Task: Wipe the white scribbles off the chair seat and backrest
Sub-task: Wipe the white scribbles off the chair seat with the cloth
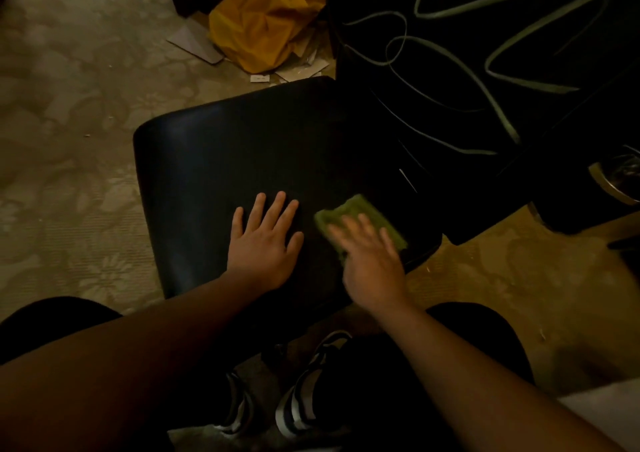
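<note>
The black chair seat [221,153] fills the middle of the view and looks dark and plain, apart from a short white mark [407,179] near its right side. The black backrest [485,70] rises at the upper right, covered with looping white scribbles [502,70]. My left hand [265,240] lies flat on the seat, fingers spread, holding nothing. My right hand [372,261] presses a green cloth [360,210] onto the seat's near right corner; the hand is motion-blurred.
A yellow plastic bag [266,25] and scraps of cardboard [197,41] lie on the patterned carpet [69,139] behind the seat. A shiny metal object [620,181] sits at the right edge. My shoes [301,403] are below the seat's front edge.
</note>
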Available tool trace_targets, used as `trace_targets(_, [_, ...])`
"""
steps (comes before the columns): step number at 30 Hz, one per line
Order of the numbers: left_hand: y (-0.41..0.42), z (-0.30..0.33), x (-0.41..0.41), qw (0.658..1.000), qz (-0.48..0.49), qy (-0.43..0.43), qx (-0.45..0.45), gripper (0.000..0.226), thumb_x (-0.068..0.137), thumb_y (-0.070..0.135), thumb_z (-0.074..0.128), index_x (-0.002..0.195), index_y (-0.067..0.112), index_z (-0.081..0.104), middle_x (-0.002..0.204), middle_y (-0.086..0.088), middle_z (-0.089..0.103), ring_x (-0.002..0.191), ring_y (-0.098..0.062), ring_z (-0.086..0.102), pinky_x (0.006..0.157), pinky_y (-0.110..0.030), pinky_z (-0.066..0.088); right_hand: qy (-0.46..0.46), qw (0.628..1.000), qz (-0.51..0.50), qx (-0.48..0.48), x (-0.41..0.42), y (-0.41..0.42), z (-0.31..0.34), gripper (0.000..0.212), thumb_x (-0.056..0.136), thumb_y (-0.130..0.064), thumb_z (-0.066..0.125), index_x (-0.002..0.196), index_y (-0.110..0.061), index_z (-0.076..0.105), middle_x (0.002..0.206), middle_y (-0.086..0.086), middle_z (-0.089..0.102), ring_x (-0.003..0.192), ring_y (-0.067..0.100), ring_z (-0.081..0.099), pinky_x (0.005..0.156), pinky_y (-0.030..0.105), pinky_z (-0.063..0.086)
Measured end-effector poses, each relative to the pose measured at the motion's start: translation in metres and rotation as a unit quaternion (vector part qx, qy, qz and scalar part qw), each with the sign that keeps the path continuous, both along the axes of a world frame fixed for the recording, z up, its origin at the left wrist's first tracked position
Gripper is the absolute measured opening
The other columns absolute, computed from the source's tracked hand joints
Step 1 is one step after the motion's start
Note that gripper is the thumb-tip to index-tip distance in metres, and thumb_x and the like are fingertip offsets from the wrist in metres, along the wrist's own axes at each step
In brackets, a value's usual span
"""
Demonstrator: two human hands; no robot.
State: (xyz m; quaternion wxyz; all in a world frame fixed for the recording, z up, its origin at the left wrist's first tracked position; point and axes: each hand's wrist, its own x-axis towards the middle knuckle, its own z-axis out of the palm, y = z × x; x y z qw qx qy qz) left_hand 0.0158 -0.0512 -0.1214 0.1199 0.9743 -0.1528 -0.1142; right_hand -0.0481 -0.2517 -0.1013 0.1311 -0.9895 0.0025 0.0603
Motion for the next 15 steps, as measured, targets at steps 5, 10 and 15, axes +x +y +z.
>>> trace_targets(5, [0.036,0.004,0.007,1.0,-0.026,-0.009,0.014,0.061,0.102,0.064,0.018,0.161,0.047,0.007,0.172,0.012,0.0,0.158,-0.018,-0.01,0.127,-0.047,-0.004,0.008,0.99,-0.142,0.001,0.023,-0.058,-0.004,0.065,0.098,-0.018,0.041,0.156,-0.039,0.02,0.166,-0.004,0.015,0.153,0.02,0.004,0.123,0.05,0.008])
trace_targets(10, [0.048,0.003,-0.002,0.999,0.021,-0.002,0.03,0.062,0.103,0.062,0.019,0.161,0.045,0.005,0.172,0.01,-0.002,0.158,-0.019,-0.013,0.126,-0.05,-0.008,-0.012,0.986,-0.166,-0.028,0.019,-0.034,-0.01,0.069,0.095,-0.018,0.044,0.158,-0.032,0.02,0.166,0.003,0.018,0.153,0.027,0.006,0.122,0.052,0.009])
trace_targets(15, [0.042,-0.002,-0.007,0.999,0.033,-0.014,0.02,0.061,0.104,0.059,0.02,0.162,0.042,0.007,0.173,0.009,-0.001,0.157,-0.019,-0.014,0.126,-0.051,-0.009,0.017,0.999,-0.049,-0.014,-0.019,0.037,0.0,0.075,0.094,-0.014,0.046,0.157,-0.035,0.013,0.167,-0.002,0.01,0.154,0.023,-0.003,0.123,0.05,0.004])
